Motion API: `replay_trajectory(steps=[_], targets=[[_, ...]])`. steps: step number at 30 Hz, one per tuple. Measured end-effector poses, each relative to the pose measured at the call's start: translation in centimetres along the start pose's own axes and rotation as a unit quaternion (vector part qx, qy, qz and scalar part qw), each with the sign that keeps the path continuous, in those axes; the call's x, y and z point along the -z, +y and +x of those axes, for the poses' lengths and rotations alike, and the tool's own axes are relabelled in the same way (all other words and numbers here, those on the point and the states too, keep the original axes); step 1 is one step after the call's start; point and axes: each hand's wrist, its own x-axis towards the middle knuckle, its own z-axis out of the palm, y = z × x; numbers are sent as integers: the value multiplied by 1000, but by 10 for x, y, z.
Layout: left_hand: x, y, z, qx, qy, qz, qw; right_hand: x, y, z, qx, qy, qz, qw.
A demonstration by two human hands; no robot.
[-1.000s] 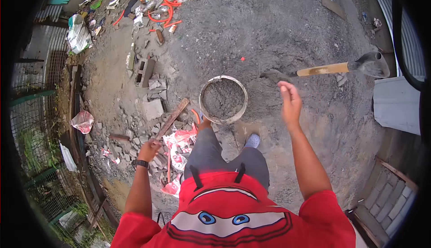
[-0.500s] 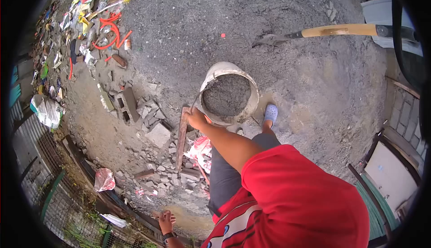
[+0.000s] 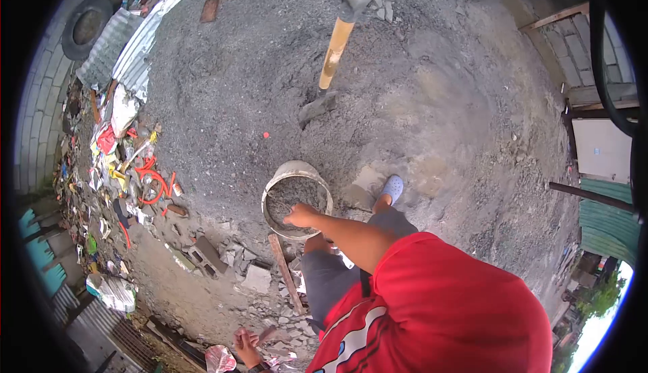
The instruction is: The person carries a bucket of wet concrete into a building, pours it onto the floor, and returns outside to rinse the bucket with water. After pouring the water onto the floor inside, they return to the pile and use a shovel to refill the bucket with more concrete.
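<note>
My right hand (image 3: 302, 216) is closed over the left part of a round, pale bucket (image 3: 297, 168). The fingers look wrapped round its thin handle, though the wire barely shows. Dark grey wet mix or sand (image 3: 312, 189) fills the bucket, which stands on the ground in front of my legs. Low at the bottom left, my left hand (image 3: 247, 346) hangs away from the bucket with loosely spread fingers, holding nothing I can see. Beyond the bucket, a shovel (image 3: 333, 52) with a wooden shaft has its blade against the grey ground.
A narrow wooden board (image 3: 286, 275) lies beside my leg, near broken rubble and a hollow block (image 3: 207, 255). Scattered litter with orange tubing (image 3: 154, 183) lies to the left. A tire (image 3: 88, 27) leans by the far wall. My clog-shod foot (image 3: 392, 189) stands right of the bucket.
My view has swung, shifting the bucket down and left in it. My right hand has moved from beside the bucket to over its opening. The shovel now appears upright in view, not sideways.
</note>
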Motion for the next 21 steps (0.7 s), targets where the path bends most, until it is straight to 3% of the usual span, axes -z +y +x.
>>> replay_trajectory(steps=[2, 3, 6, 9, 14, 16, 17, 18, 21], targets=[[14, -13, -32, 5, 13, 25, 1000, 22, 20, -13, 2, -34, -16, 999], [28, -18, -68, -184, -18, 224, 957, 21, 46, -12, 18, -17, -9, 1000], [6, -27, -149, 46, 6, 244, 969, 64, 108, -45, 49, 18, 19, 998], [-55, -27, -202, 90, -19, 281, 955, 135, 160, -76, 40, 50, 49, 997], [-172, 7, -240, 57, -80, 336, 937, 255, 221, -138, 38, 43, -6, 998], [-211, 23, -245, 34, -108, 347, 931, 289, 253, -193, 6, 26, 50, 998], [-230, 34, -243, 17, -118, 347, 930, 280, 294, -186, 66, 64, 4, 996], [-246, 45, -240, 0, -127, 343, 931, 306, 312, -208, 61, 74, 4, 995], [-291, 84, -228, -64, -154, 325, 931, 374, 355, -269, -50, 130, 53, 989]])
